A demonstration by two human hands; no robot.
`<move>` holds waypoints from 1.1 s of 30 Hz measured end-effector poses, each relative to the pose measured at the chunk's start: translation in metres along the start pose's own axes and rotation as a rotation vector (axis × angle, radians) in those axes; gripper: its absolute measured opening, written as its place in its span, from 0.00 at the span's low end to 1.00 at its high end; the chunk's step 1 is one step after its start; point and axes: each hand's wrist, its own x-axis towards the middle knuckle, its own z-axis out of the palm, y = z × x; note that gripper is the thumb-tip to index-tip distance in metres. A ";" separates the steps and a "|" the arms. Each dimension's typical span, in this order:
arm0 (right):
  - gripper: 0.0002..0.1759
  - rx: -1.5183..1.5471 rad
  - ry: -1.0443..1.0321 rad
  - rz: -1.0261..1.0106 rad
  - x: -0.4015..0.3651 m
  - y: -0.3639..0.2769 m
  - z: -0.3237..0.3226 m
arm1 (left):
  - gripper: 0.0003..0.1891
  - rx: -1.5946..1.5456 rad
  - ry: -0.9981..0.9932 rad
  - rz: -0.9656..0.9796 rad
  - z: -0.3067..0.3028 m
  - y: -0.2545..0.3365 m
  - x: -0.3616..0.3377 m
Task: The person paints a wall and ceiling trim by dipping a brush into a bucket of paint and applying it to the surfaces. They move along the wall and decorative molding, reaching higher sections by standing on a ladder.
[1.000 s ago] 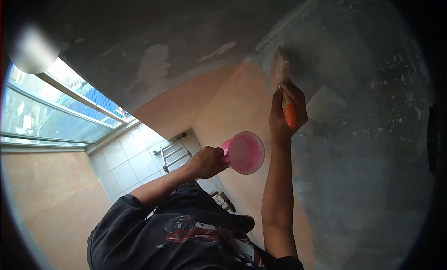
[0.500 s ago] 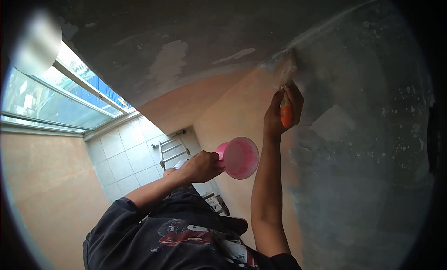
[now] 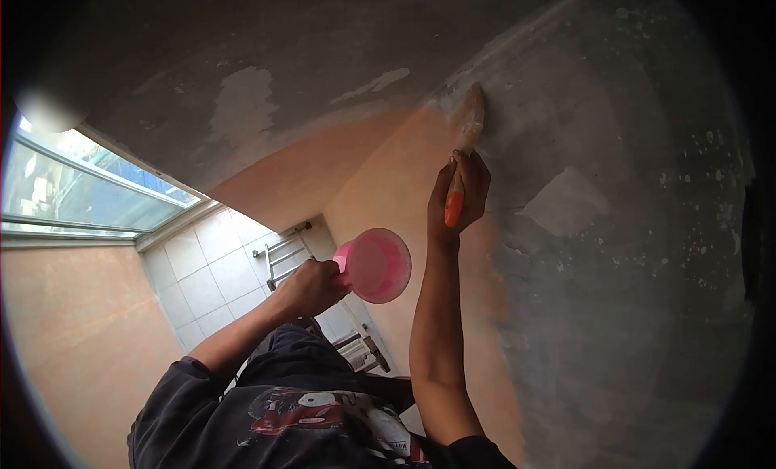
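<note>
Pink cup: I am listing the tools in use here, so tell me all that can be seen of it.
The pink cup looks like translucent plastic, round, with a handle on one side. The left hand grips that handle. It is held in the air, tipped on its side, round face toward the camera; any contents cannot be told. It hangs below the brush in the right hand, close beside that forearm.

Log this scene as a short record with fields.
Left hand: fingers closed on the handle of a pink cup
Right hand: raised, gripping a brush by its orange handle
Brush contact: bristles against the grey wall, near its upper corner
Surroundings: window at left; ladder by a tiled wall
</note>
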 end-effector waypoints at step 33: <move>0.12 -0.203 -0.244 0.002 0.082 -0.063 -0.206 | 0.18 0.159 -0.075 0.180 0.014 0.031 0.016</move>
